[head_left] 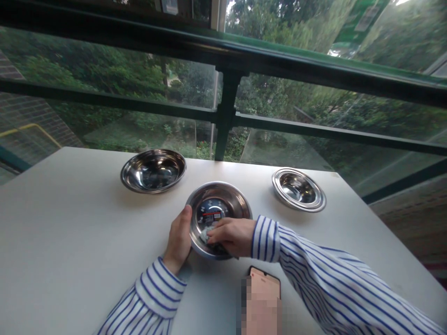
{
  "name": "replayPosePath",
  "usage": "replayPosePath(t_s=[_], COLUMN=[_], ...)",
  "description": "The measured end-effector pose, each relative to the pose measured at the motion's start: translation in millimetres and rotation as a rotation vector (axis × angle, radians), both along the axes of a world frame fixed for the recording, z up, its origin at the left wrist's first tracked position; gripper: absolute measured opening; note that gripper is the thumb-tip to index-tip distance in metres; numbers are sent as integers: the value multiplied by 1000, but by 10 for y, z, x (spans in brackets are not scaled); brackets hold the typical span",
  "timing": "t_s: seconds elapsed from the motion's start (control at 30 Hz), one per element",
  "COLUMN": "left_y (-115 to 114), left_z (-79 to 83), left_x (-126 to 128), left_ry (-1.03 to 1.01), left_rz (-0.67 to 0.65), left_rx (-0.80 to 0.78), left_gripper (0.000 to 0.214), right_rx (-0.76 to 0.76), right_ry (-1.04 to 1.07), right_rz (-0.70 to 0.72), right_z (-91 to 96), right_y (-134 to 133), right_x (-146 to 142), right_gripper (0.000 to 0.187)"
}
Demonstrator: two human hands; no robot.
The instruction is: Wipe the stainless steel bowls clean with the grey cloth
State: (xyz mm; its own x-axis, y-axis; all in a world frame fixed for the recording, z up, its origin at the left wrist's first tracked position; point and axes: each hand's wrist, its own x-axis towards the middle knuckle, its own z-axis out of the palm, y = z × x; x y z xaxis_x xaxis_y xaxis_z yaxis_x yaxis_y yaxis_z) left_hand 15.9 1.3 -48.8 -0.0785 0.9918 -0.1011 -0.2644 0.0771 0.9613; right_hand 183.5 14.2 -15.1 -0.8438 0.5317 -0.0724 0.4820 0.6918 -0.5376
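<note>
From where I'm standing, the left hand (pixel 179 239) is gripping the near-left side of the middle bowl (pixel 241 200), its thumb lying up at the rim. The right hand (pixel 234 235) is reaching inside, fingers bent and closing on a whitish wad (pixel 205 234) against the inner wall. I can't tell whether the bowl's base is touching the table (pixel 70 223).

Inside the bowl, a dark label (pixel 211 217) is showing just beyond the fingers. Another shiny bowl (pixel 153 172) is sitting farther back on the left, and a smaller one (pixel 299 190) is standing back on the right.

A phone (pixel 262 298) is lying below the right hand, partly blurred out. Behind the table, a dark green railing (pixel 228 93) is running across, with trees showing beyond.
</note>
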Motion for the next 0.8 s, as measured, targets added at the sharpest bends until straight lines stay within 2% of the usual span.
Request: replayPosePath(t_s=[0.13,0.27,0.37,0.6,0.8], left_y=[1,11,20,34,33], left_z=[49,21,-21,-5,-12], left_x=[17,1,-21,3,-14], left_ry=[39,51,43,7,35], left_rz=[-31,-17,-12,-51,18], left_rx=[2,-14,-15,-18,-13], left_gripper=[61,61,63,64,62], right_rx=[-4,134,176,167,207], right_ry=[-66,-18,-50,-135,-119], right_rz=[20,54,49,-14,13], right_z=[17,-46,-90,-56,-91], right_y=[5,33,47,30,65], right_x=[132,-81,-152,156,-149], right_gripper=[35,36,35,24,25])
